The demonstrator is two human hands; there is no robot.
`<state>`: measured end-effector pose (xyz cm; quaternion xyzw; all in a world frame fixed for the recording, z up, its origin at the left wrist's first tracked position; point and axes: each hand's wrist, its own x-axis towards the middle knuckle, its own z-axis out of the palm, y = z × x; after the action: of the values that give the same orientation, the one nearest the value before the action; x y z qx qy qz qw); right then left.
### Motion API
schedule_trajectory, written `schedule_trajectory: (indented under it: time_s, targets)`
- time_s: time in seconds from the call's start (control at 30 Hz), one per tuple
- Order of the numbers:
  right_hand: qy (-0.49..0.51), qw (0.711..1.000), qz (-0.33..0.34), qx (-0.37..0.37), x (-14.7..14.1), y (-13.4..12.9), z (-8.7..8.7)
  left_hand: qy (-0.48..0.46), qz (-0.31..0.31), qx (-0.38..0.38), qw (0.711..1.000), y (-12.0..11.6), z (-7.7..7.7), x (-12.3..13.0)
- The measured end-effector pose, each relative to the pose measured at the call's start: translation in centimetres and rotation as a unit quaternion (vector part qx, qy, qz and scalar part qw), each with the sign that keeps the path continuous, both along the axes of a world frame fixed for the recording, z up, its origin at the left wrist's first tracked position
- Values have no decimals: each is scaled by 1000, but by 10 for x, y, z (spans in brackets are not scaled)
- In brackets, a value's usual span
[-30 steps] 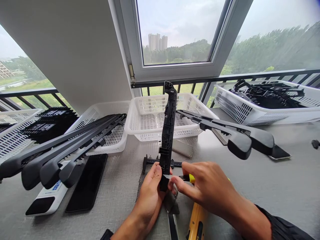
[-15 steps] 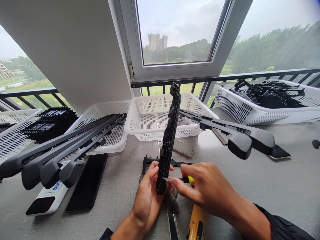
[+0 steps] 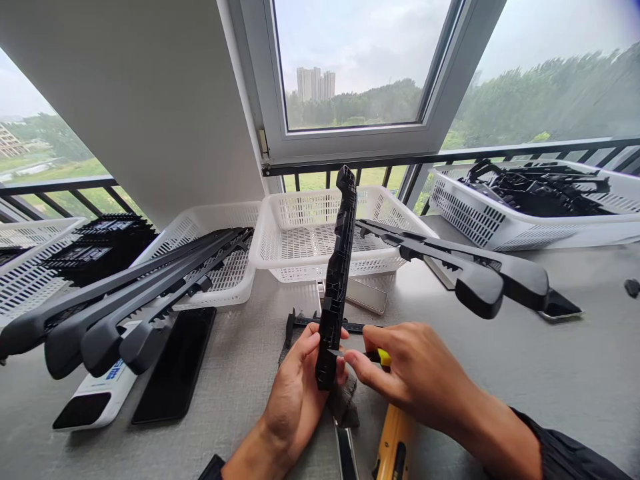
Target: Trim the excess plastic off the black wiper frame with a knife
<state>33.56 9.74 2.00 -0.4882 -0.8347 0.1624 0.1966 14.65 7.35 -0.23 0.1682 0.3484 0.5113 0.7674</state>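
A long black ribbed plastic part [image 3: 339, 267] stands tilted in front of me, its lower end gripped by my left hand [image 3: 299, 387]. My right hand [image 3: 413, 370] is closed around a small knife [image 3: 383, 358] with a yellow and black handle. The knife's blade lies against the right edge of the plastic part, near its lower end. Beneath my hands are a grey cloth [image 3: 345, 403] and a black caliper [image 3: 357, 327], both partly hidden. A yellow utility knife [image 3: 394, 443] lies below my right hand.
A white basket [image 3: 285, 263] stands behind the part. On the left, several long dark handles [image 3: 165, 287] rest on another basket, beside a black phone [image 3: 175, 367]. Two similar handles [image 3: 480, 287] lie to the right. A basket [image 3: 525, 227] of black parts stands far right.
The plastic part has tilted slightly, its top shifting left and its lower end a little right. The blade has moved slightly up along its edge.
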Motion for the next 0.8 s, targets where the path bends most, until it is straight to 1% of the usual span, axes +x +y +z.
schedule_trajectory:
  time_s: [0.1,0.23,0.5,0.8]
  targets:
    - [-3,1000,3,-9,0,0,1,-6,-5,6,1000,-1,-1,0]
    - [7,1000,-3,-12,2,1,3,-9,14,6,1000,-2,0,-1]
    - [-31,998,-9,-53,1,3,6,-25,26,-7,999,-2,2,0]
    - [-50,998,-10,-28,1,1,4,-45,28,-2,999,-2,5,1]
